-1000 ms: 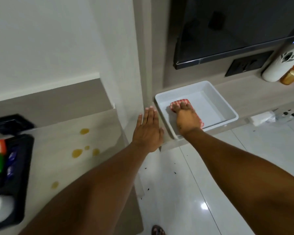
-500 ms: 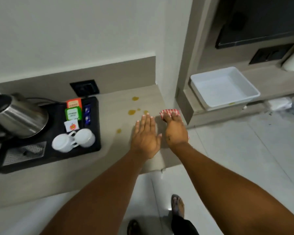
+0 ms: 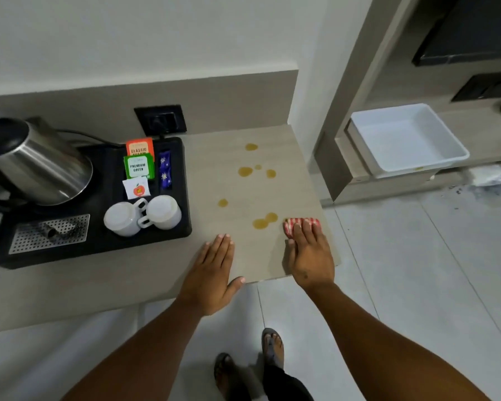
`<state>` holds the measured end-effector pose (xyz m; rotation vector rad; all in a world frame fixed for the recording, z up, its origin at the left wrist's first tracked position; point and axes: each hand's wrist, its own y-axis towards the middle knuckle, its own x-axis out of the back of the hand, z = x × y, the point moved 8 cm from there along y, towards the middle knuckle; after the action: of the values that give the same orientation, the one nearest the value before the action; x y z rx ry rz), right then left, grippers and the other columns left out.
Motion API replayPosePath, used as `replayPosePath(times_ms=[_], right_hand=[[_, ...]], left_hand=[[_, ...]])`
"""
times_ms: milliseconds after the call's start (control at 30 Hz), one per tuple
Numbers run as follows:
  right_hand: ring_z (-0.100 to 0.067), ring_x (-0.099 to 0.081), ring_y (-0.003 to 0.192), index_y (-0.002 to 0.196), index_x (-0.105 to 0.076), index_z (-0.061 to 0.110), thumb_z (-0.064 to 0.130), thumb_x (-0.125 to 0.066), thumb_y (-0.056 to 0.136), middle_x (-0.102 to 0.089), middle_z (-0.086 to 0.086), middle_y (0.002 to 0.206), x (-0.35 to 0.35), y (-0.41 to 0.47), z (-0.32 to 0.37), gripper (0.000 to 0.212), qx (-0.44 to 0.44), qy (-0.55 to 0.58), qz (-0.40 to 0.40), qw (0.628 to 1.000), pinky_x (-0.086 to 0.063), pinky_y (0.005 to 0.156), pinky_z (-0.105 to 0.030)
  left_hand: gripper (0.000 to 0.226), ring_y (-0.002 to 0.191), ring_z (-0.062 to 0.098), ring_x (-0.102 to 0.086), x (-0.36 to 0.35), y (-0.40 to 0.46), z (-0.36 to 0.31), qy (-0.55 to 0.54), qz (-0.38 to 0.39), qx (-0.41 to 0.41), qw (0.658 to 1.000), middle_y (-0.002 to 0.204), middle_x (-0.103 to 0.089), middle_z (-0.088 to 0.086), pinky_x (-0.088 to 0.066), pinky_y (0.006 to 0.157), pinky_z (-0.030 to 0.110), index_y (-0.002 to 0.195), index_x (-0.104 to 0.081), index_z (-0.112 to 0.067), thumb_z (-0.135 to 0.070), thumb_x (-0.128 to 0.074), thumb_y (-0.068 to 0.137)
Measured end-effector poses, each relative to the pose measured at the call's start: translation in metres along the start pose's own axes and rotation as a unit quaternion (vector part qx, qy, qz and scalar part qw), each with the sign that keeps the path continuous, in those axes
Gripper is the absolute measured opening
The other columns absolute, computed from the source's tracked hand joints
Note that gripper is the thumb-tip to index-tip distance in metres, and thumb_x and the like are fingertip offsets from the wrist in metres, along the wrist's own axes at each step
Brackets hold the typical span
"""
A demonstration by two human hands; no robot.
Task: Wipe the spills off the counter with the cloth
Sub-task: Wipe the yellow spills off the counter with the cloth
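Several yellow-brown spills dot the beige counter (image 3: 214, 175): one at the back (image 3: 251, 147), a cluster in the middle (image 3: 245, 171), a single drop (image 3: 222, 202), and a pair (image 3: 261, 223) near the front right. A red-and-white striped cloth (image 3: 289, 227) lies on the counter's right front part, just right of that pair. My right hand (image 3: 310, 256) presses flat on the cloth and covers most of it. My left hand (image 3: 211, 276) rests flat on the counter's front edge, fingers together, holding nothing.
A black tray (image 3: 99, 247) on the left holds a steel kettle (image 3: 38, 166), two white cups (image 3: 142, 215) and tea sachets (image 3: 138, 166). A wall socket (image 3: 161, 120) sits behind. A white tub (image 3: 405, 140) stands on a lower shelf at right. My feet are on the tiled floor.
My right hand took the cloth out of the white tub and brought it left onto the counter beside the front spills. My left hand moved along to the counter's front edge.
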<state>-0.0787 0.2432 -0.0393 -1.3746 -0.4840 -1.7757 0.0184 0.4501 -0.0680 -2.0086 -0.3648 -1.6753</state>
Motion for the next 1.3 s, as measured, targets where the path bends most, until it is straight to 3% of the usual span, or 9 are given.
replayPosePath(times_ms=[167, 333, 633, 733, 867, 967, 1100, 1300], right_hand=[[-0.035, -0.014, 0.158, 0.158, -0.028, 0.001, 0.032, -0.022, 0.092, -0.024, -0.02, 0.168, 0.004, 0.058, 0.002, 0.073, 0.008, 0.003, 0.004, 1.0, -0.004, 0.132, -0.043], [-0.043, -0.028, 0.151, 0.149, -0.04, -0.004, 0.015, -0.04, 0.097, -0.038, -0.028, 0.159, 0.017, 0.148, 0.025, 0.055, 0.024, 0.019, -0.029, 0.999, -0.011, 0.13, -0.05], [-0.03, -0.019, 0.158, 0.158, -0.03, 0.007, 0.029, -0.033, 0.096, -0.029, -0.014, 0.167, 0.009, 0.084, 0.024, 0.066, 0.111, -0.023, 0.028, 0.993, -0.008, 0.132, -0.043], [-0.036, -0.028, 0.154, 0.154, -0.038, 0.002, 0.02, -0.038, 0.095, -0.039, -0.02, 0.161, 0.024, 0.135, 0.021, 0.062, 0.091, -0.013, -0.005, 0.996, -0.009, 0.131, -0.046], [-0.041, -0.046, 0.134, 0.133, -0.053, 0.001, 0.019, -0.034, 0.094, -0.054, -0.025, 0.136, 0.039, 0.224, 0.053, 0.047, 0.072, -0.02, -0.036, 0.997, -0.02, 0.125, -0.055], [-0.037, -0.031, 0.151, 0.15, -0.043, 0.004, 0.024, -0.031, 0.103, -0.041, -0.021, 0.158, 0.029, 0.243, 0.089, 0.052, 0.099, -0.011, -0.017, 0.995, -0.006, 0.13, -0.049], [-0.035, -0.027, 0.154, 0.155, -0.037, 0.008, 0.029, -0.03, 0.105, -0.037, -0.019, 0.163, 0.02, 0.214, 0.088, 0.055, 0.21, -0.026, 0.006, 0.977, -0.009, 0.131, -0.047], [-0.04, -0.04, 0.144, 0.144, -0.049, 0.006, 0.031, -0.027, 0.107, -0.051, -0.021, 0.151, 0.04, 0.271, 0.061, 0.05, 0.13, -0.019, -0.036, 0.991, -0.021, 0.127, -0.052]], left_hand=[[0.096, 0.159, 0.029, 0.003, 0.0, 0.021, 0.01, -0.008, -0.007, -0.003, 1.0, 0.172, -0.004, 0.015, -0.01, 0.129, 0.052, 0.161, -0.007, -0.004, -0.073, -0.021, 0.096], [0.099, 0.159, 0.029, 0.003, 0.002, 0.025, 0.012, -0.021, -0.015, 0.001, 1.0, 0.172, -0.005, 0.015, -0.008, 0.128, 0.053, 0.161, -0.007, -0.003, -0.074, -0.023, 0.095], [0.098, 0.16, 0.028, 0.002, 0.005, 0.028, 0.011, -0.029, -0.041, 0.006, 0.999, 0.172, -0.008, 0.015, -0.011, 0.128, 0.053, 0.161, -0.009, -0.004, -0.073, -0.03, 0.095], [0.098, 0.16, 0.027, 0.003, 0.002, 0.028, 0.012, -0.035, -0.039, 0.005, 0.999, 0.172, -0.008, 0.014, -0.012, 0.128, 0.053, 0.161, -0.01, -0.004, -0.074, -0.029, 0.096], [0.097, 0.16, 0.028, 0.002, 0.002, 0.029, 0.013, -0.027, -0.042, 0.004, 0.999, 0.172, -0.011, 0.015, -0.012, 0.128, 0.052, 0.161, -0.013, -0.004, -0.074, -0.03, 0.096], [0.098, 0.16, 0.028, 0.0, 0.002, 0.029, 0.013, -0.023, -0.038, 0.009, 0.999, 0.171, -0.013, 0.016, -0.014, 0.127, 0.053, 0.161, -0.015, -0.004, -0.073, -0.033, 0.094], [0.098, 0.159, 0.029, -0.002, 0.003, 0.03, 0.013, -0.028, -0.04, 0.008, 0.999, 0.171, -0.015, 0.017, -0.013, 0.128, 0.053, 0.16, -0.016, -0.004, -0.074, -0.03, 0.094], [0.097, 0.16, 0.028, 0.0, 0.004, 0.029, 0.013, -0.049, -0.05, 0.008, 0.998, 0.171, -0.012, 0.016, -0.012, 0.128, 0.052, 0.161, -0.015, -0.005, -0.072, -0.035, 0.093]])
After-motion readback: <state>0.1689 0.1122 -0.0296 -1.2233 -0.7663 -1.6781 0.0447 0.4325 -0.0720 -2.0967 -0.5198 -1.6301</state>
